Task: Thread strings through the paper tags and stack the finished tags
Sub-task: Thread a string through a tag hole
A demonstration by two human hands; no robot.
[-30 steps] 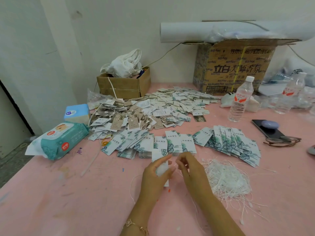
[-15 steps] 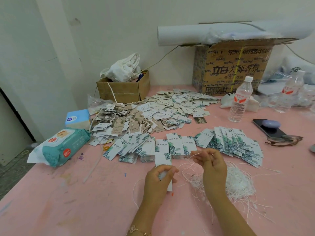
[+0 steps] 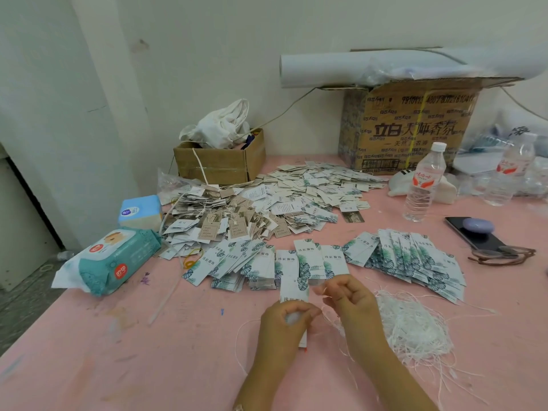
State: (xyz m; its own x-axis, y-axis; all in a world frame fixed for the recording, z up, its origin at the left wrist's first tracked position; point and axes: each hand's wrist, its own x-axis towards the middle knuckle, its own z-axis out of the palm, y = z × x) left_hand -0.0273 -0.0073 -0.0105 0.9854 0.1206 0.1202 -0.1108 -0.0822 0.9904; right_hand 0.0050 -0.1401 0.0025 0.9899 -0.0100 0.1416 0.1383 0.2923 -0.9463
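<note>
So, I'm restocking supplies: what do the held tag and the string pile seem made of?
The tag: apparently matte printed card; it juts flat and stiff from the left hand. The string pile: thin white cord, looping loosely; fibre can't be told.

Left hand (image 3: 284, 318): showed bare, just below centre of the frame.
Left forearm (image 3: 261, 375): ran uncovered down to the bottom edge, left of centre.
Bracelet (image 3: 238, 407): sat on the left wrist as a thin, pale, metallic-looking sliver, cut off by the bottom edge and too small to detail.
Right hand (image 3: 348, 295): showed bare, just right of centre.
Right forearm (image 3: 394, 378): ran uncovered toward the lower right, out through the bottom edge.
</note>
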